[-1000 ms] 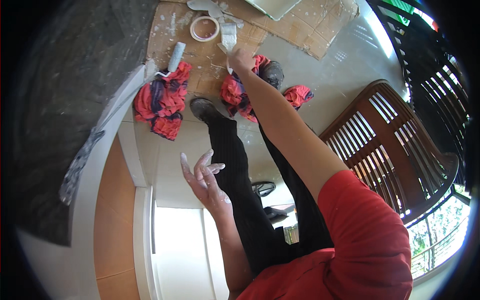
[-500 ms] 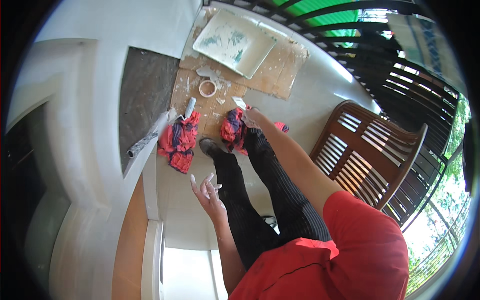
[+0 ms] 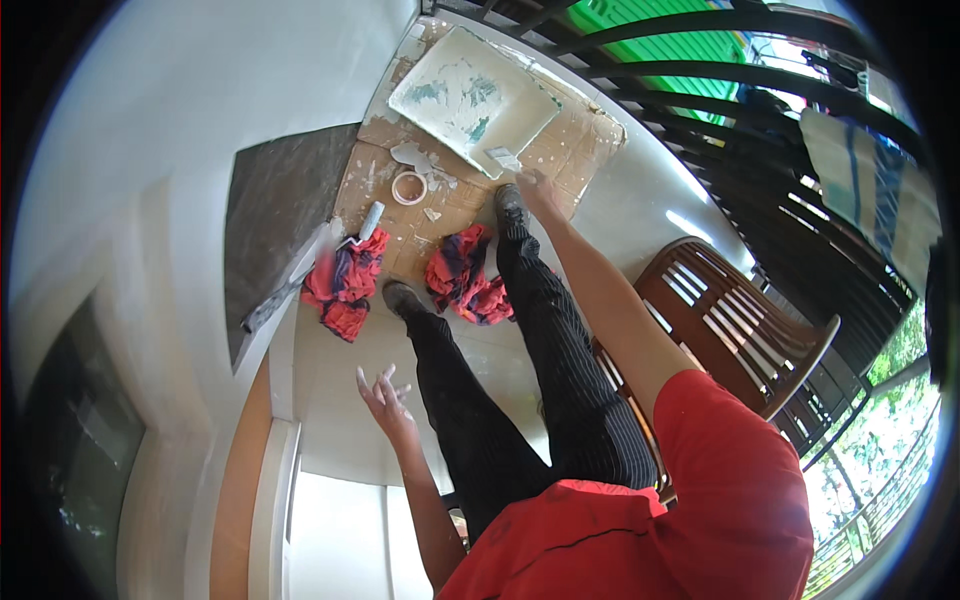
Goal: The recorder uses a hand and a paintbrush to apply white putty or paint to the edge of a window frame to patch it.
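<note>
R hand (image 3: 540,193) out front at the end of a straight arm, fingers closed round the handle of a flat paintbrush (image 3: 503,158); exact finger placement's too small to tell. Brush head's up at the near edge of the white paint tray (image 3: 535,97), bristles pale; touching or just above, can't tell from here. Tray's sitting tilted in view on paint-spattered cardboard (image 3: 570,170), w/ blue-green smears across its white floor. L hand (image 3: 386,398) is well apart, low on the L side beside the L leg, fingers spread & whitened, nearest the black pinstriped trousers (image 3: 450,400). Btwn tray & feet: a tape roll (image 3: 409,202) flat on the cardboard, w/ a pale paint roller (image 3: 371,221) just below it, close to a bunched red-&-dark cloth (image 3: 347,280). A 2nd crumpled cloth (image 3: 465,275) lies btwn the shoes, L shoe (image 3: 403,298) just beside it, R shoe (image 3: 511,212) up near the brush. Over on the R, a slatted brown wooden chair (image 3: 720,310) stands by the dark railing (image 3: 690,105), w/ green plastic (image 3: 650,40) showing thru the bars.
</note>
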Demonstrator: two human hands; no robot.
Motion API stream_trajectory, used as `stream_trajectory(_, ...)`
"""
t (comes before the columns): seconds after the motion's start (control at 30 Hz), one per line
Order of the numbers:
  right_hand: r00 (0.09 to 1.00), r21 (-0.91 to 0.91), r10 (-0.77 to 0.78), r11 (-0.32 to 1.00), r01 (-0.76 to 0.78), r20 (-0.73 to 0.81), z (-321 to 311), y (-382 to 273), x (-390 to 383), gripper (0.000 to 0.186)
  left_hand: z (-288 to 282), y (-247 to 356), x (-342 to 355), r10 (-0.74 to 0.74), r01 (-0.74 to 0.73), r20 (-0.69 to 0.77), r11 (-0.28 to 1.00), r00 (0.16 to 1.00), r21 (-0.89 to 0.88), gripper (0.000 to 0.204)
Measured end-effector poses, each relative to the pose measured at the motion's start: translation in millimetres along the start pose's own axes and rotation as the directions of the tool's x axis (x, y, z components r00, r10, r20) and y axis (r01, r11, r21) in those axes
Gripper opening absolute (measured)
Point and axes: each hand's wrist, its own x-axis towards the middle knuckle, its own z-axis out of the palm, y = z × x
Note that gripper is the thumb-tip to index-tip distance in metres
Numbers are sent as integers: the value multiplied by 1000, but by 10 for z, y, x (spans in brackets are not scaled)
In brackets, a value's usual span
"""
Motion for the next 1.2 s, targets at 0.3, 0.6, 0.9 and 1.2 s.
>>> stream_trajectory(0.3,844,-150,-534,831,536,55,540,-951,937,32,1106,-324,-40,-108,110,84,994,991,-22,61)
stream_trajectory(0.6,547,-376,-837,498,782,30,968,-655,1428,21,1299,-397,79,-130,129,50,992,990,6,57)
stream_trajectory(0.9,874,-219,-485,851,477,19,176,-191,968,31,1249,-223,65,-127,125,116,992,985,22,58)
stream_trajectory(1.2,933,-58,-332,943,327,-137,389,-320,1479,28,1129,-388,112,-149,145,82,988,985,54,56)
